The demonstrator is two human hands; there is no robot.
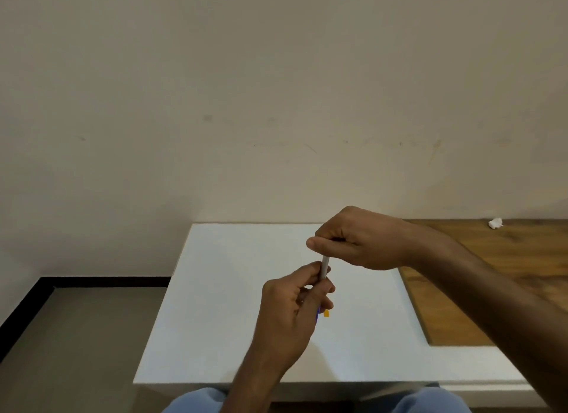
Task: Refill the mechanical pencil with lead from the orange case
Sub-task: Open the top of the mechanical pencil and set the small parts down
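Observation:
My left hand (293,305) holds the mechanical pencil (324,268) nearly upright above the white table (215,305); only a short pale grey stretch of the barrel shows between my hands, with a hint of blue lower down. My right hand (356,240) is closed over the pencil's top end, thumb and fingers pinched together there. A small orange piece (326,313), likely the orange lead case, peeks out just right of my left fingers; whether it lies on the table or sits in my hand I cannot tell.
A brown wooden surface (498,274) adjoins the white table on the right, with a crumpled white scrap (495,223) at its far edge. A plain wall stands behind. Grey floor lies to the left. My blue-clad knees (196,402) sit below the table's front edge.

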